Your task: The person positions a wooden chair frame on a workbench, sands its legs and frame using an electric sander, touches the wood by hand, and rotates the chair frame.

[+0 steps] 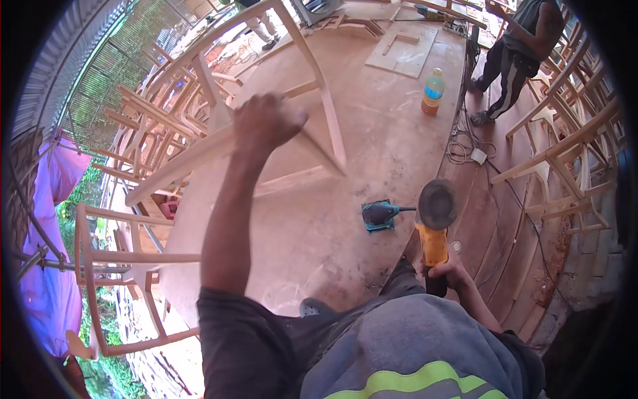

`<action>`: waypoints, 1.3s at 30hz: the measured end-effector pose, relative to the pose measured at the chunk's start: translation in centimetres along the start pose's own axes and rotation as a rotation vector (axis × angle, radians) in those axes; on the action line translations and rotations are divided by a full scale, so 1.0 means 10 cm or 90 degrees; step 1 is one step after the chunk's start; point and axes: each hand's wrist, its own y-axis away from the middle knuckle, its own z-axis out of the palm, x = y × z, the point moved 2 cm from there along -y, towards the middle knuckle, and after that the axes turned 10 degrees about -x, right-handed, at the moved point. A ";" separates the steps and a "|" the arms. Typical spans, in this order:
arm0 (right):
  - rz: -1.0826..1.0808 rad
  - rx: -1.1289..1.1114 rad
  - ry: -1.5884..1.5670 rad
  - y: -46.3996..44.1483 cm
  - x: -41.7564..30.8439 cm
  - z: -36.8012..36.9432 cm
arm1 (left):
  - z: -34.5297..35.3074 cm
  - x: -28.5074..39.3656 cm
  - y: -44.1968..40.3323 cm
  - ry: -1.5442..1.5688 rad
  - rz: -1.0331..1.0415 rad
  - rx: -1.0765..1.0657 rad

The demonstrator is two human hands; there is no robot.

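Note:
My left hand [269,121] is closed around a rail of a bare wooden chair frame [330,120]. The frame is tilted over a large dusty plywood surface [312,246]. Low on the right, my right hand [450,271] grips the handle of a yellow angle grinder [433,245]. Its dark round disc [438,203] faces up toward me and is apart from the chair frame. Just left of the grinder, a teal palm sander [379,216] rests on the plywood.
A bottle [433,93] with orange liquid stands near the plywood's right edge. Beyond lies a flat panel [419,58]. Cables [465,147] coil on the floor near another person [522,50]. More chair frames stand at left [136,257] and right [565,169].

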 end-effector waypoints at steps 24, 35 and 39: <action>0.262 -0.141 0.284 -0.91 -0.90 -0.30 | -0.37 -1.01 4.33 -0.153 -0.193 -0.159; 0.398 -0.488 0.491 -1.66 0.17 0.38 | 1.18 0.97 4.09 1.253 -0.717 0.202; 0.387 -0.620 0.406 -1.69 0.56 1.00 | 2.09 1.23 3.68 1.455 -0.656 0.137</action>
